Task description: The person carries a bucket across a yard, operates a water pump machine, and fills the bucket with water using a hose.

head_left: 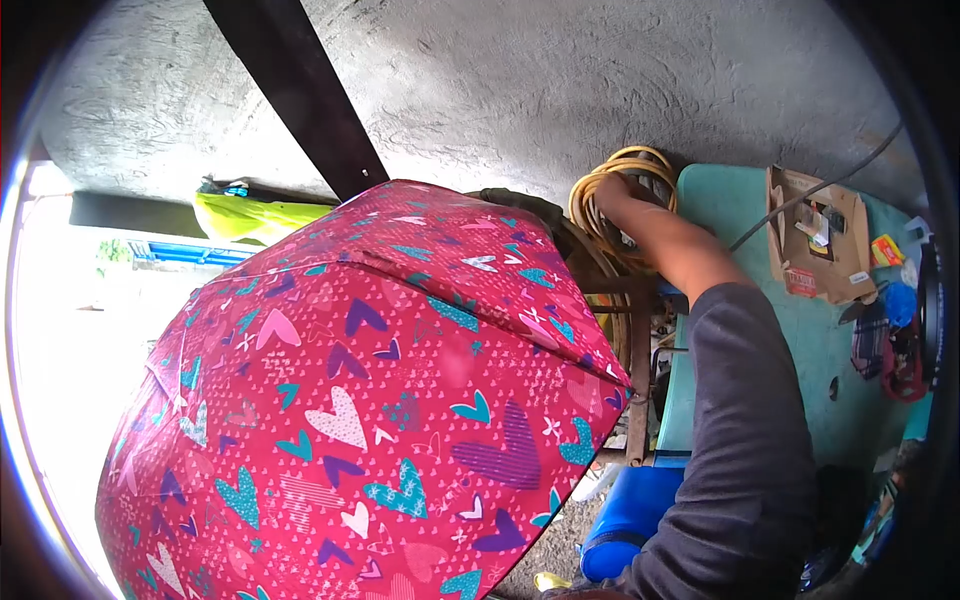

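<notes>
My right hand (622,193) reaches in among the loops of a coiled yellow hose (655,162) near the wall. Its fingers are hidden by the coil and the hand itself, so their grip does not show. A dark grey sleeve covers most of that arm. An opened pink umbrella (350,420), printed with purple, teal and white hearts, fills the left and middle of the view. Its handle is out of sight. My left hand does not show anywhere.
Right of the hose stands a green table (720,215) bearing an opened cardboard box (845,235). A blue cylindrical container (640,510) sits below. Behind are a rough grey wall (560,80), a dark beam (295,90) and a yellow-green cloth (260,218).
</notes>
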Available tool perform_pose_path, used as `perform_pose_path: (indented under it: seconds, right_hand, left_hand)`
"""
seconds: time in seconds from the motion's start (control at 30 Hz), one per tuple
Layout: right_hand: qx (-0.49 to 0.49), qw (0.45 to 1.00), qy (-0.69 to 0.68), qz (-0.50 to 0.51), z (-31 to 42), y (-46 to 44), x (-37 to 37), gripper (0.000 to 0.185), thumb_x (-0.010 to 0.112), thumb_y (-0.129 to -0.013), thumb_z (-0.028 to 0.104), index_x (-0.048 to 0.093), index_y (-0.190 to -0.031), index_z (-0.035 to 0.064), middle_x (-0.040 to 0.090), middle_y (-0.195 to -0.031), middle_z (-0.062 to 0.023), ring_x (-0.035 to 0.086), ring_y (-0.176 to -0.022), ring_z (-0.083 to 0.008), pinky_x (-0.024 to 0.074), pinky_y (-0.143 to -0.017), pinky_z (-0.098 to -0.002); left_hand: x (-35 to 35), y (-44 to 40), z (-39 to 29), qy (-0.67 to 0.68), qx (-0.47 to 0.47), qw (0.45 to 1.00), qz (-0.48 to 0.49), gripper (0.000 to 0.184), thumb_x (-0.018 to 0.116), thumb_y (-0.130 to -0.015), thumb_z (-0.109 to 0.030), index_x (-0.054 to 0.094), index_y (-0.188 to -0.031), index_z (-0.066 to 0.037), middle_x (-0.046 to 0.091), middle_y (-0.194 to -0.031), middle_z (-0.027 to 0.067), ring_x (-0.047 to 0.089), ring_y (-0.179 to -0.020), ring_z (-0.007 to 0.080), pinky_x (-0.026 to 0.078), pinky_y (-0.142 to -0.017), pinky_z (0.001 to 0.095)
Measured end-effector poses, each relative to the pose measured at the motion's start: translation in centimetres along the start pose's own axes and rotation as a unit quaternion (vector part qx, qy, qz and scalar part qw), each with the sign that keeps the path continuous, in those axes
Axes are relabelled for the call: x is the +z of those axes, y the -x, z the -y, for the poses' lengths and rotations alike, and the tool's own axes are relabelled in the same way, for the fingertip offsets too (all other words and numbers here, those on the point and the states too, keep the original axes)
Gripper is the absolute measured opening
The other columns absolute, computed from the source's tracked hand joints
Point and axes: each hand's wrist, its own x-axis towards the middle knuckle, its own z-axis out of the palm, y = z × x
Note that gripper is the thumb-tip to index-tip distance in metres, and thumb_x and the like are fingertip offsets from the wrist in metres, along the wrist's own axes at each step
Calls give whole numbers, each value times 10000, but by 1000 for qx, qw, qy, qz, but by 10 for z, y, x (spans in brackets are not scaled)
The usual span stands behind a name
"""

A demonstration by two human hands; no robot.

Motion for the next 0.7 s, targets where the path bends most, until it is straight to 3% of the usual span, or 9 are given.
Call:
perform_pose_path:
  seconds: [0.07, 0.2, 0.23, 0.33, 0.37, 0.47, 0.6, 0.7]
  right_hand:
    - [-87, 991, 96, -39, 10, 6, -9, 272, 520, -791, 167, 661, -997, 57, 629, -1062, -121, 619, -926, -274, 481, -797, -417]
    - [-68, 974, -44, -211, 20, 26, 7, 239, 500, -804, 146, 676, -921, 33, 659, -927, -142, 644, -818, -296, 502, -725, -442]
    - [-19, 970, -140, -197, 18, 41, -12, 246, 498, -815, 154, 670, -929, 20, 651, -960, -164, 639, -865, -308, 504, -757, -429]
    - [129, 967, -210, -69, 1, 39, -42, 269, 507, -827, 167, 654, -995, 17, 623, -1063, -171, 617, -964, -304, 494, -813, -407]
    - [139, 973, -184, 8, -4, 39, -41, 270, 516, -836, 164, 651, -1031, 34, 619, -1094, -152, 607, -1002, -299, 488, -832, -394]
    - [136, 983, -125, -17, -8, 45, -39, 260, 517, -844, 155, 658, -1035, 49, 629, -1082, -139, 612, -995, -289, 495, -816, -401]
    - [103, 989, -95, 37, -1, 28, -35, 308, 497, -852, 156, 613, -1113, 39, 568, -1192, -155, 563, -1085, -287, 468, -870, -390]
    - [222, 961, -166, 21, 11, 43, -46, 306, 488, -846, 145, 609, -1106, 39, 564, -1197, -139, 556, -1089, -277, 461, -878, -391]
  left_hand:
    - [0, 0, 0, -1, 1, 1000, 3, 320, 530, -824, -341, 593, -942, -50, 599, -908, 105, 560, -838, 260, 431, -721, 389]
    - [1, 0, 1, -1, 4, 1000, 6, 307, 525, -829, -331, 593, -938, -51, 598, -894, 101, 560, -827, 255, 431, -711, 386]
    - [1, 1, 0, 0, 5, 1000, 7, 304, 524, -830, -328, 593, -937, -52, 598, -891, 100, 560, -824, 253, 431, -709, 386]
    - [0, 2, 1, -1, 8, 1000, 6, 295, 521, -834, -320, 593, -935, -53, 597, -881, 96, 560, -815, 249, 431, -702, 384]
    - [-1, 2, 2, -1, 10, 1000, 5, 292, 519, -835, -318, 593, -934, -53, 597, -878, 95, 560, -813, 248, 431, -699, 383]
    - [-3, 5, 2, 1, 10, 1000, 3, 283, 516, -839, -310, 592, -931, -54, 597, -868, 92, 560, -804, 244, 430, -692, 382]
    - [-7, 10, 3, 1, 9, 1000, 7, 271, 511, -844, -300, 592, -927, -55, 596, -855, 88, 560, -793, 239, 430, -683, 380]
    - [-7, 9, 4, 2, 10, 1000, 5, 262, 508, -848, -292, 592, -925, -56, 595, -845, 85, 560, -784, 235, 430, -675, 378]
